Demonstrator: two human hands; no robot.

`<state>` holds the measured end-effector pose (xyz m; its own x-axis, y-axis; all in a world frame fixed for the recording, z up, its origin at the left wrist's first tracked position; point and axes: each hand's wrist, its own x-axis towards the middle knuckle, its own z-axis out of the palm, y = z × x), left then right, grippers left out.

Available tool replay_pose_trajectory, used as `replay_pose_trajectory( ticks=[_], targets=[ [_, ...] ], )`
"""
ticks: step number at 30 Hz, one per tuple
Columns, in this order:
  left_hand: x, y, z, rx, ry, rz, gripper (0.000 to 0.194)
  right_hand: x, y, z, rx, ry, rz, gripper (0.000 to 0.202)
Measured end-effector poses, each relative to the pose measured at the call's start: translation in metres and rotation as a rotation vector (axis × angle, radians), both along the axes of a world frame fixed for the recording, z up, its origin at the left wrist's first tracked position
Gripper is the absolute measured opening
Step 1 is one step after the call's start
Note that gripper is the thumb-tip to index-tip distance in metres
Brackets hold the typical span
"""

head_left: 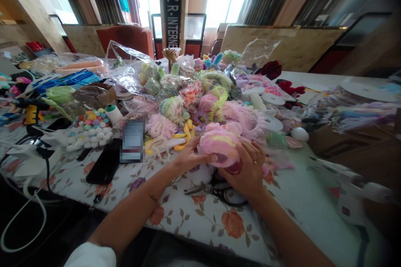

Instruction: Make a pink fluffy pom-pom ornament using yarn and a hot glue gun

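Note:
A fuzzy pink ball with a yellow band (221, 142), apparently wound from fluffy yarn, is held just above the table between both my hands. My left hand (191, 155) grips its left side, the thumb lying across the lower front. On the right side my right hand (249, 167), with a ring on one finger, wraps around it. A pinkish-red part shows beneath the ball near the right palm; I cannot make out what it is. Scissors (219, 192) with black handles lie on the flowered tablecloth (175, 225) under my right hand.
Fluffy yarn bundles (175, 110) and plastic wrapping are heaped behind the ball. Left are a black phone (103, 162), a lit phone screen (131, 139), pompoms (90, 129) and a power strip (39, 156) with cables. A white glue gun (351, 187) and a white egg-shaped piece (300, 134) are right.

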<state>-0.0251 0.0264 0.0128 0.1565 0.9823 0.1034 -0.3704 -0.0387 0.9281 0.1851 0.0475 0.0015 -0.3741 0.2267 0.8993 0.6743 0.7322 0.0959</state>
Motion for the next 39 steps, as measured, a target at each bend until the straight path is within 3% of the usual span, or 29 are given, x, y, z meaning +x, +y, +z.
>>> replay_pose_trajectory(
  ticks=[3,6,18,24,30,35,39],
  targets=[
    [-0.002,0.0,0.002,0.067,0.14,-0.031,0.057,0.002,0.0,-0.002,-0.037,0.023,0.01,0.075],
    [-0.003,-0.001,0.004,-0.002,0.155,-0.077,0.065,0.001,0.001,-0.003,-0.06,0.033,0.01,0.073],
    [0.013,-0.011,0.007,-0.187,-0.243,-0.151,0.071,-0.018,-0.006,0.002,-0.1,0.027,0.009,0.08],
    [0.011,-0.01,0.006,-0.233,-0.219,-0.064,0.061,-0.022,-0.012,0.003,-0.327,0.102,0.046,0.083],
    [0.01,-0.009,0.01,-0.261,-0.241,0.019,0.038,-0.02,-0.018,0.009,-0.463,0.303,0.058,0.079],
    [0.013,-0.011,0.011,-0.276,-0.237,0.035,0.054,-0.031,-0.014,0.01,-0.502,0.234,0.113,0.086],
    [0.015,-0.013,0.011,-0.307,-0.272,-0.022,0.053,-0.033,-0.007,0.01,-0.584,0.189,0.123,0.1]
  ],
)
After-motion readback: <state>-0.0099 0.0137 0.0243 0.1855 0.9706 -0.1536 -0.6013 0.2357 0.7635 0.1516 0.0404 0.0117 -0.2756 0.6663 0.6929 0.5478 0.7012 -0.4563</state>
